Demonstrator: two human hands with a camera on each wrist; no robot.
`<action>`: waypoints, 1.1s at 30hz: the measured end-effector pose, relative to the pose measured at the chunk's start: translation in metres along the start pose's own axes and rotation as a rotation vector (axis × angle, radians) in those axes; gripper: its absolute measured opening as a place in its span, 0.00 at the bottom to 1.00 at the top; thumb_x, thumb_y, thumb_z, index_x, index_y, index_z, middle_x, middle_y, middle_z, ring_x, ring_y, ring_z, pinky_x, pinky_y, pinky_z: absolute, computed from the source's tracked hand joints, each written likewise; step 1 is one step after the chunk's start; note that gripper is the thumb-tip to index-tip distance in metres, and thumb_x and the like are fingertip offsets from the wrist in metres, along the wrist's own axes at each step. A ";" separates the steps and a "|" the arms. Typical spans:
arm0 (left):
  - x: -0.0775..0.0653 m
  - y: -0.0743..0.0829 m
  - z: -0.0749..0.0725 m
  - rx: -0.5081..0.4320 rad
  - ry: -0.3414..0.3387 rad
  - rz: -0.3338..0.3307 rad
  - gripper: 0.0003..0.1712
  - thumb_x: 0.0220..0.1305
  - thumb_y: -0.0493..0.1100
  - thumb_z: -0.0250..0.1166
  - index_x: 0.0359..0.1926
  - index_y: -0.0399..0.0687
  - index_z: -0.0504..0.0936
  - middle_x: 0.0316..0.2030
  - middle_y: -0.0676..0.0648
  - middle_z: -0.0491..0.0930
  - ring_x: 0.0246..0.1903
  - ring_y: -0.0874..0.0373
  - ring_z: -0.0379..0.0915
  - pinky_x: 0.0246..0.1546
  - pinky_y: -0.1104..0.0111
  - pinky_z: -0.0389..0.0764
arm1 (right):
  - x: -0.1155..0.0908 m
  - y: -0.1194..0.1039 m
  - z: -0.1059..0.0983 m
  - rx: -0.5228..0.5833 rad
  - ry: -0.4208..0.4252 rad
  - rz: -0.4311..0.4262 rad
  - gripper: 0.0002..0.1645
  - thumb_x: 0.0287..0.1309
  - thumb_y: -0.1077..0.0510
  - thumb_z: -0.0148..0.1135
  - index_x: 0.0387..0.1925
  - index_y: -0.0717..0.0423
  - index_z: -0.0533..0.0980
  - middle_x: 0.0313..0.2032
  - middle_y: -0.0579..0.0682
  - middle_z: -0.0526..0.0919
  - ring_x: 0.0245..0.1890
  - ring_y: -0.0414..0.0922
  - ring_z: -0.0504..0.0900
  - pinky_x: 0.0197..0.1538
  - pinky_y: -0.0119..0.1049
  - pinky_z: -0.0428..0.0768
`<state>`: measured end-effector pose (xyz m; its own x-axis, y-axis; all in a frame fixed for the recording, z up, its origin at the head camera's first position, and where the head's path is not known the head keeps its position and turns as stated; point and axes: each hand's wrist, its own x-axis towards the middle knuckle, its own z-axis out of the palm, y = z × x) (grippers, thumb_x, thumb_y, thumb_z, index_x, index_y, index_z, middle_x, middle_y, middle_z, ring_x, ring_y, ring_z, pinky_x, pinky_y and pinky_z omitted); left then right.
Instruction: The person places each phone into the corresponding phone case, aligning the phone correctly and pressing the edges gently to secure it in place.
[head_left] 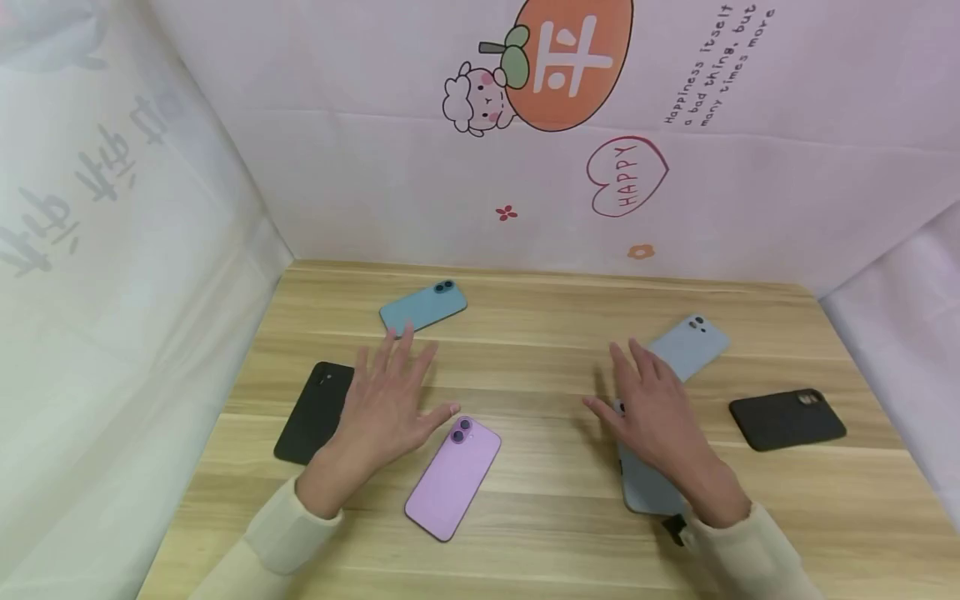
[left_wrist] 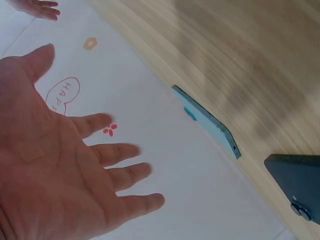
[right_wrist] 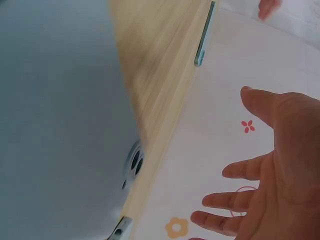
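Observation:
My left hand (head_left: pixel 381 417) is held over the table with its fingers spread, holding nothing. It overlaps the edge of a black phone (head_left: pixel 307 421), and its fingertips reach toward a teal phone (head_left: pixel 420 312) farther back. Beside its thumb lies a lilac phone (head_left: pixel 453 483), camera side up. My right hand (head_left: pixel 663 417), fingers extended and holding nothing, hangs above a grey-blue phone (head_left: pixel 643 487) and covers part of it. Just past those fingers is a light blue phone (head_left: pixel 693 346). The left wrist view shows the palm (left_wrist: pixel 55 165) with nothing in it; so does the right palm (right_wrist: pixel 292 160).
Right of my right hand, a black phone or phone case (head_left: pixel 787 421) lies on the wooden table (head_left: pixel 540 517). A white printed cloth (head_left: pixel 375 183) rises along the back edge, with more white cloth at both sides. A small black object (head_left: pixel 675 529) shows by the right cuff.

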<state>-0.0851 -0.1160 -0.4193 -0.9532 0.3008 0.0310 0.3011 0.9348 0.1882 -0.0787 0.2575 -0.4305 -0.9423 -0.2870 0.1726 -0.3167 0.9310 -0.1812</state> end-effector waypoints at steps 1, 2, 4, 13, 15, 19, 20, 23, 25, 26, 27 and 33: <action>-0.001 0.001 0.000 -0.006 -0.002 -0.010 0.52 0.67 0.75 0.62 0.80 0.49 0.65 0.81 0.34 0.56 0.80 0.34 0.49 0.78 0.33 0.49 | -0.001 0.001 0.000 0.002 0.000 0.010 0.51 0.69 0.40 0.69 0.77 0.70 0.61 0.73 0.77 0.64 0.68 0.75 0.67 0.65 0.74 0.69; -0.003 0.002 0.001 -0.005 -0.006 -0.020 0.51 0.67 0.74 0.63 0.78 0.46 0.68 0.79 0.33 0.61 0.79 0.34 0.53 0.77 0.34 0.52 | -0.003 0.002 0.000 0.002 -0.003 0.022 0.52 0.70 0.39 0.68 0.77 0.70 0.61 0.72 0.78 0.65 0.67 0.76 0.68 0.64 0.74 0.71; -0.005 0.005 0.002 0.010 -0.018 -0.046 0.50 0.67 0.73 0.64 0.75 0.42 0.71 0.73 0.33 0.69 0.74 0.34 0.63 0.74 0.37 0.61 | -0.005 0.004 -0.001 0.001 -0.014 0.053 0.52 0.70 0.38 0.68 0.77 0.71 0.61 0.70 0.78 0.67 0.65 0.77 0.69 0.60 0.74 0.73; -0.020 0.021 0.014 -0.016 -0.122 -0.116 0.54 0.66 0.75 0.64 0.71 0.32 0.73 0.62 0.32 0.78 0.61 0.35 0.75 0.58 0.41 0.80 | -0.014 0.010 -0.003 -0.030 -0.105 0.218 0.55 0.69 0.33 0.66 0.75 0.74 0.62 0.59 0.81 0.73 0.54 0.77 0.76 0.41 0.66 0.82; -0.024 0.025 0.015 -0.030 -0.149 -0.119 0.57 0.64 0.77 0.64 0.71 0.31 0.72 0.62 0.32 0.77 0.61 0.36 0.75 0.56 0.41 0.81 | -0.016 0.012 -0.003 -0.038 -0.137 0.241 0.56 0.69 0.32 0.65 0.73 0.76 0.62 0.56 0.83 0.74 0.49 0.77 0.77 0.37 0.65 0.82; -0.033 0.031 0.021 -0.037 -0.202 -0.109 0.60 0.60 0.80 0.65 0.68 0.30 0.74 0.60 0.33 0.77 0.57 0.38 0.75 0.52 0.42 0.83 | -0.022 0.015 -0.004 -0.021 -0.244 0.304 0.58 0.69 0.30 0.64 0.69 0.80 0.62 0.52 0.85 0.71 0.46 0.78 0.76 0.35 0.63 0.81; -0.035 0.032 0.022 -0.037 -0.211 -0.104 0.60 0.59 0.81 0.66 0.67 0.30 0.74 0.59 0.33 0.77 0.56 0.39 0.75 0.51 0.43 0.83 | -0.023 0.016 -0.003 -0.013 -0.273 0.323 0.58 0.68 0.30 0.64 0.67 0.81 0.62 0.51 0.85 0.71 0.45 0.78 0.76 0.35 0.62 0.80; -0.040 0.035 0.027 -0.039 -0.223 -0.081 0.60 0.56 0.82 0.67 0.64 0.31 0.76 0.55 0.34 0.77 0.51 0.41 0.75 0.47 0.45 0.83 | -0.028 0.017 -0.002 0.003 -0.328 0.373 0.59 0.67 0.30 0.65 0.63 0.84 0.62 0.48 0.84 0.69 0.43 0.74 0.75 0.34 0.60 0.80; -0.042 0.038 0.029 -0.049 -0.221 -0.073 0.60 0.54 0.82 0.68 0.63 0.32 0.76 0.54 0.35 0.76 0.49 0.42 0.74 0.45 0.46 0.83 | -0.030 0.018 0.000 0.007 -0.342 0.385 0.58 0.67 0.30 0.65 0.59 0.85 0.63 0.44 0.82 0.69 0.40 0.71 0.75 0.34 0.59 0.79; -0.043 0.040 0.030 -0.051 -0.221 -0.068 0.60 0.53 0.82 0.69 0.62 0.32 0.76 0.53 0.35 0.76 0.49 0.42 0.73 0.45 0.46 0.83 | -0.030 0.019 0.000 0.013 -0.349 0.392 0.58 0.67 0.30 0.65 0.57 0.85 0.63 0.43 0.82 0.69 0.39 0.70 0.75 0.35 0.59 0.78; -0.044 0.042 0.031 -0.048 -0.222 -0.063 0.60 0.53 0.82 0.69 0.62 0.31 0.76 0.53 0.35 0.76 0.49 0.42 0.73 0.45 0.46 0.83 | -0.031 0.019 0.001 0.014 -0.353 0.394 0.58 0.67 0.30 0.65 0.57 0.86 0.62 0.43 0.82 0.69 0.40 0.70 0.74 0.36 0.60 0.78; -0.048 0.053 0.037 0.023 -0.222 -0.021 0.64 0.49 0.83 0.71 0.63 0.29 0.76 0.55 0.36 0.76 0.52 0.44 0.72 0.46 0.49 0.82 | -0.032 0.018 0.004 0.022 -0.366 0.382 0.54 0.69 0.33 0.65 0.50 0.88 0.64 0.39 0.80 0.70 0.37 0.67 0.75 0.40 0.62 0.77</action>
<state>-0.0229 -0.0741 -0.4474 -0.9305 0.3128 -0.1904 0.2840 0.9447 0.1643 -0.0546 0.2826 -0.4428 -0.9660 0.0085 -0.2582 0.0582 0.9809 -0.1856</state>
